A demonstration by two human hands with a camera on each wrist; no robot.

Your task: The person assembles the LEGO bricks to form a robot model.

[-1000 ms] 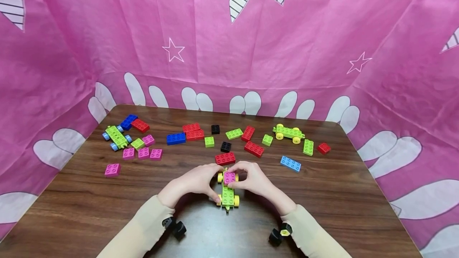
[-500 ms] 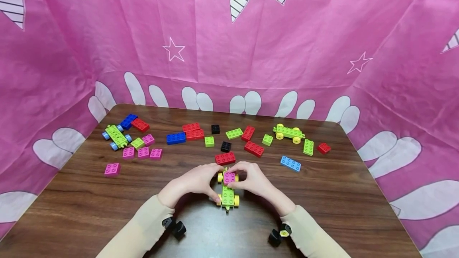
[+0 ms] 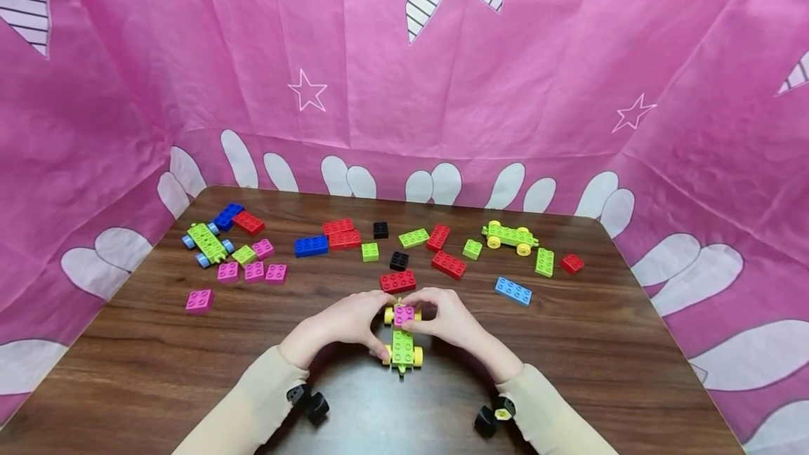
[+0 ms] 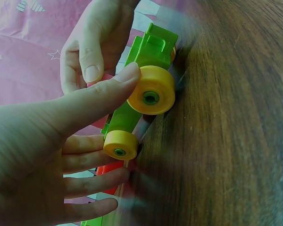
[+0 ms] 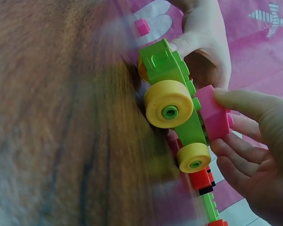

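In the head view, a lime-green toy car base (image 3: 402,350) with yellow wheels stands lengthwise before me on the table. My left hand (image 3: 350,319) holds it from the left, thumb on the near left wheel (image 4: 152,89) and fingers toward the far end. My right hand (image 3: 450,318) pinches a pink four-stud brick (image 3: 404,315) between thumb and fingers, over the far half of the base. Seen from the right wrist, the brick's underside is right at the studs of the base (image 5: 191,129). The near studs are bare.
Just beyond the hands lies a red brick (image 3: 397,281). Several pink bricks (image 3: 254,272) and a blue-wheeled car base (image 3: 206,242) lie at left. Another yellow-wheeled base (image 3: 510,235) stands back right, near a light blue brick (image 3: 513,291). A pink cloth (image 3: 379,76) hangs behind the table.
The head view has shifted very slightly. Both hands keep almost the same pose, with the pink brick over the far half of the car base throughout.
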